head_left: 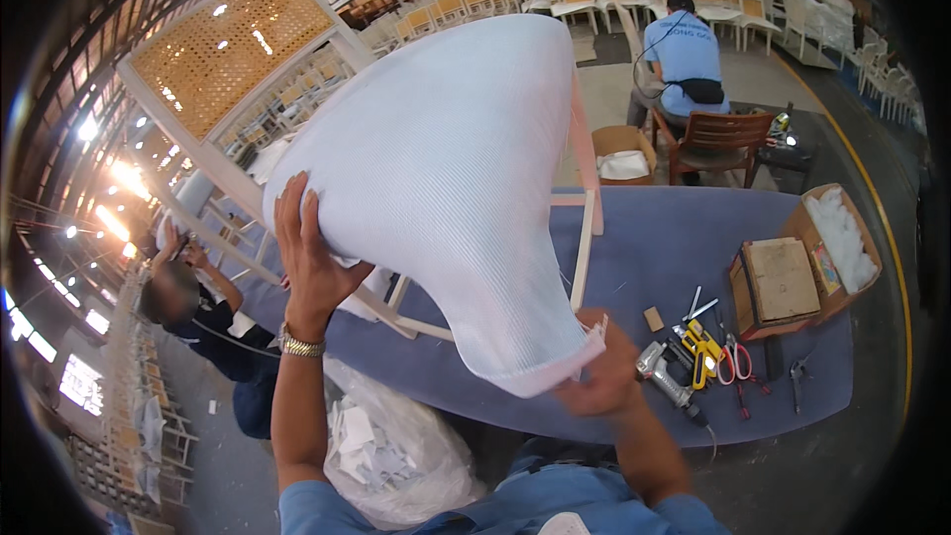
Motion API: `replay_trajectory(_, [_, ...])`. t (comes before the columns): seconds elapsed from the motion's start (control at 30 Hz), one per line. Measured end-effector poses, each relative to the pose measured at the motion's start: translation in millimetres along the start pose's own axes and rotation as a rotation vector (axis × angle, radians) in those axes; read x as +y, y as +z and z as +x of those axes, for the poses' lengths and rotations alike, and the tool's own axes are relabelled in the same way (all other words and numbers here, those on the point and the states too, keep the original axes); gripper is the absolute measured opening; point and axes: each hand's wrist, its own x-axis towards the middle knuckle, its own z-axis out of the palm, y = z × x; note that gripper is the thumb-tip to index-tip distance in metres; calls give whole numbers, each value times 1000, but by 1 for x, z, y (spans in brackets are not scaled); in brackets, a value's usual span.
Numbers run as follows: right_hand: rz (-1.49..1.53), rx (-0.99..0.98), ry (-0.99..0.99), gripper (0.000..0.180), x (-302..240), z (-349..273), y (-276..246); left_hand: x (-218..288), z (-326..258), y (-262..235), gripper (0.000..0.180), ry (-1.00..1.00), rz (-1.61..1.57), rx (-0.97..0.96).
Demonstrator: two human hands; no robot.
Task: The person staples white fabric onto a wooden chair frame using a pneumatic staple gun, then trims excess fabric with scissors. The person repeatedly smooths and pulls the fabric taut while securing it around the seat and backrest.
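Observation:
A pale wooden chair point(178, 154) with a cane back panel point(228, 50) lies tipped on the blue-grey covered table. White ribbed fabric point(426, 159) is draped over its seat and hangs toward me. My left hand point(315, 263), a metal watch on its wrist, rests spread on the fabric at the seat's left edge, thumb out to the side. At the lower right, my right hand point(606, 372) is closed round the gathered end of the fabric and stretches it away from the seat. Some of its fingers are hidden and slightly blurred.
Right of my right hand lie an air staple gun point(666, 376), a yellow tool point(703, 352), and scissors point(734, 363). Beyond stand a cardboard box point(781, 282) and a box of white stuffing point(842, 238). A plastic scrap bag point(396, 456) stands below. Two people work nearby.

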Motion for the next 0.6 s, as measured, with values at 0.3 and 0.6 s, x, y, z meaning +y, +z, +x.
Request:
replay_trajectory(0.3, [86, 36, 20, 58, -49, 57, 14, 16, -1, -7, 124, -89, 43, -30])
replay_trajectory(0.6, [448, 413, 356, 24, -45, 54, 43, 12, -4, -4, 120, -85, 29, -25])
